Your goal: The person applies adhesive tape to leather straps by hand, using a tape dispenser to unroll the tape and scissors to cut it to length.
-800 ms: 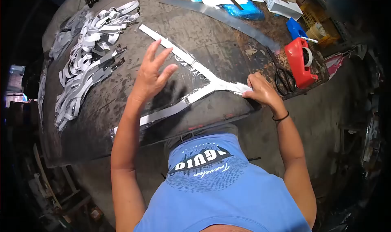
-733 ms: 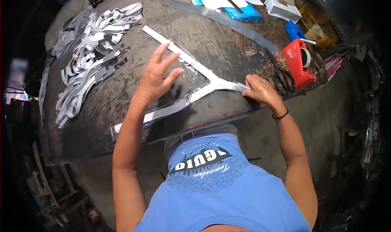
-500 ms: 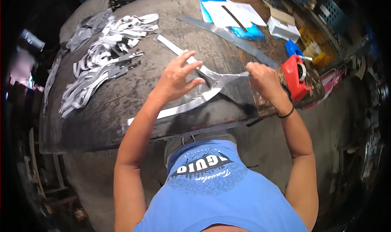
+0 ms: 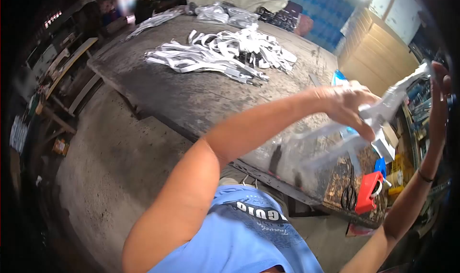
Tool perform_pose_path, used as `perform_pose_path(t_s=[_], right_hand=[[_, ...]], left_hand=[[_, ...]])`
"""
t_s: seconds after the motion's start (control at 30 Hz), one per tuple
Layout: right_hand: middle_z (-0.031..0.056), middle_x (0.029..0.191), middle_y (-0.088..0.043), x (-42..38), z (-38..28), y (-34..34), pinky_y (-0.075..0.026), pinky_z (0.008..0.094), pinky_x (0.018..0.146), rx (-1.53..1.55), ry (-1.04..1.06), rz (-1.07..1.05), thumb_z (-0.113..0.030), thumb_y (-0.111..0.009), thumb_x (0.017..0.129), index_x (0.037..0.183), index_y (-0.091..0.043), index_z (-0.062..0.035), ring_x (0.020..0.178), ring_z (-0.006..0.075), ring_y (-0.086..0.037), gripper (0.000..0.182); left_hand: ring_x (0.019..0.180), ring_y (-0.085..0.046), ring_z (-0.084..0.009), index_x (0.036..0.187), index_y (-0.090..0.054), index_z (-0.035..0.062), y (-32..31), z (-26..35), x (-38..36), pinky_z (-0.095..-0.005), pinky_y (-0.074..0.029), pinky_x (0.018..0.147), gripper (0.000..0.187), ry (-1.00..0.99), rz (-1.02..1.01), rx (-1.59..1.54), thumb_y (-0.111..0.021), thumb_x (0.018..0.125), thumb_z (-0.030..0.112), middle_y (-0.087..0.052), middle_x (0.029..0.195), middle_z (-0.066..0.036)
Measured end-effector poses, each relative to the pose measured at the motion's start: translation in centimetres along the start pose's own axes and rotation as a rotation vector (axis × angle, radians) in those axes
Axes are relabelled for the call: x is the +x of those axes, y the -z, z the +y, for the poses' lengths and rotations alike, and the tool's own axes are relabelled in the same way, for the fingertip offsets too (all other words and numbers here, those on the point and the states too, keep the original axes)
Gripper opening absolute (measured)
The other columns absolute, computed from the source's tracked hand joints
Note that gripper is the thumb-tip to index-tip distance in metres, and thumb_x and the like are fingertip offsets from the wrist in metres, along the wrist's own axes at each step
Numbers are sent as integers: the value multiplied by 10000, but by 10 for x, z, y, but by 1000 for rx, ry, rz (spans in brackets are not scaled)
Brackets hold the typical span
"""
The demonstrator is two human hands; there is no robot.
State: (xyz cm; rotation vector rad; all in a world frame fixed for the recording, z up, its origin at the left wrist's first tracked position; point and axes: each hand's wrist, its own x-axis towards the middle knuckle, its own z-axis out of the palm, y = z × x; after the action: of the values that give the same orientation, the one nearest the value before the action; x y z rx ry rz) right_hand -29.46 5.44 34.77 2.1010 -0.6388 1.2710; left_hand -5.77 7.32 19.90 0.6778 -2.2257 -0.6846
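A bundle of white strips with clear plastic [image 4: 395,98] stretches between my two hands, raised over the right side of the table. My left hand [image 4: 349,105] is curled round its middle, thumb below and fingers above. Two loose tails of the bundle hang below that hand, smeared by motion. My right hand [image 4: 440,83], at the far right edge of the view, grips the upper end; its fingers are partly hidden. A dark band circles the right wrist.
A heap of white strips [image 4: 206,62] lies across the worn table [image 4: 167,103]. Near the right corner are a red tape dispenser [image 4: 368,192] and black-handled scissors [image 4: 349,197]. A white box [image 4: 384,147], yellow holder [image 4: 396,174] and large cardboard sheet [image 4: 378,52] stand further right.
The view has swung left and up. Both hands have risen to the right with the strip bundle, lifting it off the table. My left hand has closed round it.
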Motion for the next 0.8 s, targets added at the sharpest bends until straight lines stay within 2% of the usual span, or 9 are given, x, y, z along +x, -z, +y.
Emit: perform_pose_path(t_s=[0.1,0.2,0.3,0.43,0.57,0.67,0.7,0.77,0.8], right_hand=[[95,968,-593,43,-9,2,-465,382,785,-187,167,69,-375,-692,880,995,-654,-21,851,232,-560,374],[112,867,-614,68,-19,-7,-469,354,678,-90,558,92,-276,-710,869,825,-631,26,769,223,-583,315],[111,840,-640,79,-36,-17,-480,341,677,219,438,95,-228,-698,873,835,-649,35,777,221,-610,271],[116,855,-666,104,-61,-8,-502,340,707,207,490,-309,-162,-676,875,847,-662,35,785,232,-635,199],[126,879,-685,129,-64,-39,-520,328,668,-22,660,165,-139,-629,893,843,-660,29,756,232,-645,178],[129,889,-692,134,-90,-55,-513,296,607,32,541,174,-130,-612,879,783,-627,18,713,206,-637,177],[133,892,-684,128,-118,-62,-495,275,577,164,268,120,-111,-599,862,750,-606,10,694,194,-626,164],[136,895,-677,133,-130,-75,-478,254,547,294,1,58,-91,-586,845,718,-585,2,676,181,-616,158],[140,904,-666,140,-119,-79,-459,241,528,290,65,-30,-77,-573,830,738,-573,8,656,174,-600,125]], left_hand=[[1370,-360,-286,1525,-171,95,-28,0,1,-381,-303,1131,1229,-109,26,-315,-825,609,589,-365,1490,-182],[1460,-128,-284,1530,13,72,-53,-4,0,-386,-134,1188,1376,-257,156,-584,-865,572,522,-90,1585,-194],[1469,-56,-260,1525,91,107,-75,-8,-7,-422,-81,1192,1381,-310,183,-793,-886,592,398,-8,1598,-170],[1318,-376,-275,1534,46,108,-97,-10,-26,-436,-357,1091,1319,-225,114,-1011,-871,615,346,-295,1476,-178],[1111,-507,-242,1538,-8,102,-98,-34,-51,-401,-459,967,1278,-237,161,-808,-861,625,371,-452,1289,-161],[947,-586,-257,1530,-69,70,-92,-43,-88,-395,-503,881,1147,-89,169,-831,-803,692,341,-553,1121,-144],[947,-586,-257,1530,-69,70,-97,-51,-95,-395,-503,881,1147,-86,181,-833,-803,692,341,-553,1121,-144],[892,-608,-267,1510,-139,43,-97,-61,-109,-389,-527,819,1046,-167,650,-114,-777,713,270,-565,1081,-171],[905,-632,-296,1473,-228,24,-94,-59,-122,-397,-544,801,924,-1,622,-10,-748,730,199,-580,1095,-218]])
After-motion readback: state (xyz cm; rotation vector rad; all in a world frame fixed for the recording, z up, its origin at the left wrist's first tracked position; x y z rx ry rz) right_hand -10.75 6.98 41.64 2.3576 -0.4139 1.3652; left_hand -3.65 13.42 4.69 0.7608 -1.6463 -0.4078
